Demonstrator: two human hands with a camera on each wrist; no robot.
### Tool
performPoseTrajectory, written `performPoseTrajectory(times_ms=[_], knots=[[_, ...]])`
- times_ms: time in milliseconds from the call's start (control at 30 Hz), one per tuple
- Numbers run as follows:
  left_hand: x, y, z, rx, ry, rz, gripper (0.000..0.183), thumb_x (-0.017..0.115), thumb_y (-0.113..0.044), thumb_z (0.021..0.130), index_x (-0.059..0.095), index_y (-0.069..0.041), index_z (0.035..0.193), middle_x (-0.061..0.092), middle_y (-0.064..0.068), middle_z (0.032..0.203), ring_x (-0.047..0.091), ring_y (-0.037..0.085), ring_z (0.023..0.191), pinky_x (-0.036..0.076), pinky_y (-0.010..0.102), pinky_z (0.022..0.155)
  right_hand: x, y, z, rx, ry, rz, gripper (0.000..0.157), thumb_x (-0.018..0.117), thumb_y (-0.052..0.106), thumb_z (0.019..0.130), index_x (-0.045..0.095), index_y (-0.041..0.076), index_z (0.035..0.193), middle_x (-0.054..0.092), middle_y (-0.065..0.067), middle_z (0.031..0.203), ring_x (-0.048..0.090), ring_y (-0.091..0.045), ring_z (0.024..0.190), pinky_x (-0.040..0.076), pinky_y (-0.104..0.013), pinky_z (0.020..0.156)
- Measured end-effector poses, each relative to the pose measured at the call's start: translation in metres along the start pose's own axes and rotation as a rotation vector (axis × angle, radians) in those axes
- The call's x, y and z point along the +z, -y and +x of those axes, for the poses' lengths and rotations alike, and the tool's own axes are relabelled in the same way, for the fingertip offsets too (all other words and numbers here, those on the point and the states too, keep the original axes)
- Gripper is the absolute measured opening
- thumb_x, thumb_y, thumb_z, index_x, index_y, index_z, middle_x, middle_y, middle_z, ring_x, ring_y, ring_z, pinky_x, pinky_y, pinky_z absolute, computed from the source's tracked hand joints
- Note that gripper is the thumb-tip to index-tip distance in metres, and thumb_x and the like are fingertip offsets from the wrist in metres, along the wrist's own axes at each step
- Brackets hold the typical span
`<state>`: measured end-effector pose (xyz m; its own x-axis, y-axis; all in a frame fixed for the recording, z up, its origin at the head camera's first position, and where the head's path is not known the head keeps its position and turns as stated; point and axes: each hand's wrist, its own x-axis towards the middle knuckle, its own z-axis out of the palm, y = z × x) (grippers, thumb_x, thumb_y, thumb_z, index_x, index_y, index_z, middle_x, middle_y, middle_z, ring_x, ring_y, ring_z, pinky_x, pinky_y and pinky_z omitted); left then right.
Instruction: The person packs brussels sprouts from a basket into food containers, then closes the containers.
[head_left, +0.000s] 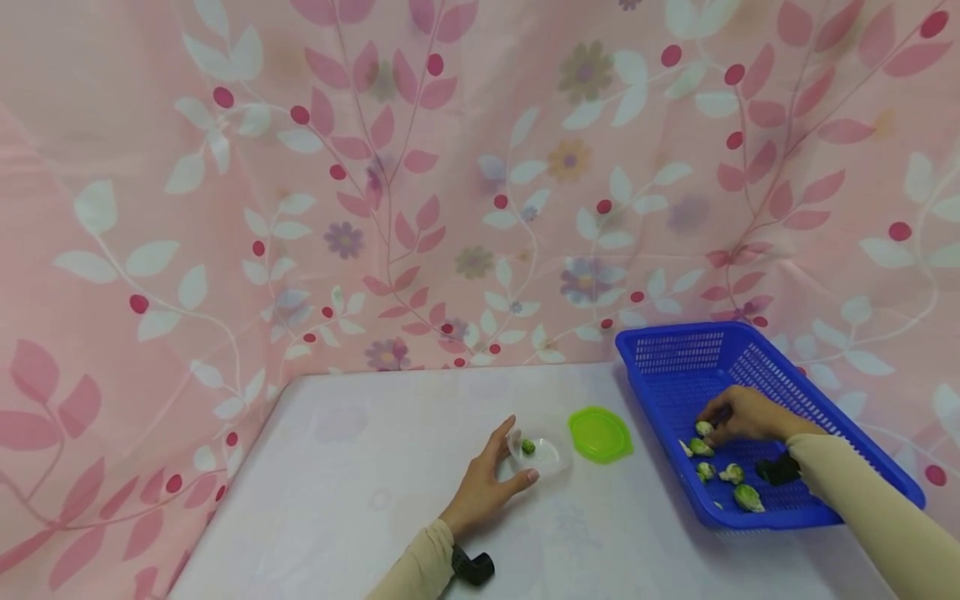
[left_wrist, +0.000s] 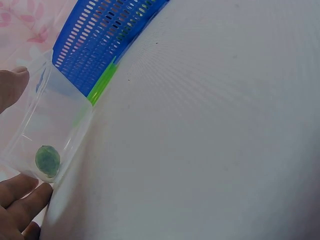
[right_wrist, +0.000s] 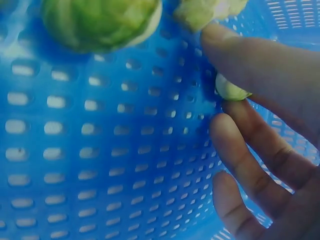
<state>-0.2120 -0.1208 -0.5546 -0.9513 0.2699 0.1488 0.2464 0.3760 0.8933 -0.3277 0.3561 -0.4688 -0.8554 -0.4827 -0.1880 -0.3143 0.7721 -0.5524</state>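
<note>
My left hand (head_left: 480, 490) holds a small clear plastic container (head_left: 551, 458) on the table, thumb and fingers on either side of it. Inside lies one green Brussels sprout (left_wrist: 48, 161). Reaching into a blue perforated basket (head_left: 813, 379), my right hand (head_left: 746, 415) has a Brussels sprout (right_wrist: 230, 90) between thumb and fingers, partly hidden by the thumb. Other sprouts, including a larger one (head_left: 747, 498), lie on the basket's floor close to this hand.
A bright green lid (head_left: 602, 435) lies flat between the container and the basket. The white table (head_left: 330, 467) meets a pink flowered curtain (head_left: 450, 183) along its back and left side. A black wrist device (head_left: 474, 567) sits at my left sleeve.
</note>
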Motion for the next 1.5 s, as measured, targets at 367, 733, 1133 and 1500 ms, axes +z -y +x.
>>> performPoseTrajectory(times_ms=[367,733,1133,1500], knots=[[0.0,0.001,0.002,-0.001,0.0,-0.005,0.09,0.077,-0.045,0.097,0.024,-0.035,0.169,0.044,0.011,0.168,0.05,0.032,0.15,0.035,0.062,0.123,-0.002,-0.003,0.001,-0.04,-0.151,0.021,0.044,0.091,0.027,0.085,0.08,0.003,0.12,0.08,-0.01,0.113,0.075,-0.029,0.103,0.062,-0.033,0.081],[0.0,-0.001,0.0,-0.013,-0.001,0.001,0.09,0.077,-0.045,0.097,0.024,-0.037,0.169,0.044,0.01,0.168,0.05,0.031,0.15,0.034,0.062,0.123,-0.005,0.015,0.0,-0.002,-0.336,0.122,0.047,0.09,0.034,0.087,0.078,0.01,0.125,0.077,-0.018,0.124,0.064,-0.05,0.124,0.055,-0.064,0.097],[0.001,0.0,-0.001,-0.015,0.006,0.006,0.091,0.077,-0.045,0.098,0.024,-0.029,0.17,0.043,0.012,0.168,0.05,0.033,0.15,0.035,0.063,0.122,-0.008,0.038,-0.005,-0.028,-0.385,0.188,0.046,0.088,0.033,0.09,0.078,0.011,0.129,0.077,-0.014,0.124,0.064,-0.004,0.087,0.05,-0.022,0.069],[0.001,-0.001,-0.001,-0.006,-0.001,0.011,0.089,0.077,-0.045,0.097,0.024,-0.038,0.168,0.044,0.012,0.168,0.051,0.033,0.149,0.036,0.063,0.122,-0.006,0.077,-0.005,-0.115,-0.437,0.281,0.043,0.093,0.026,0.084,0.081,0.013,0.123,0.078,0.006,0.098,0.051,-0.014,0.061,0.046,-0.028,0.057]])
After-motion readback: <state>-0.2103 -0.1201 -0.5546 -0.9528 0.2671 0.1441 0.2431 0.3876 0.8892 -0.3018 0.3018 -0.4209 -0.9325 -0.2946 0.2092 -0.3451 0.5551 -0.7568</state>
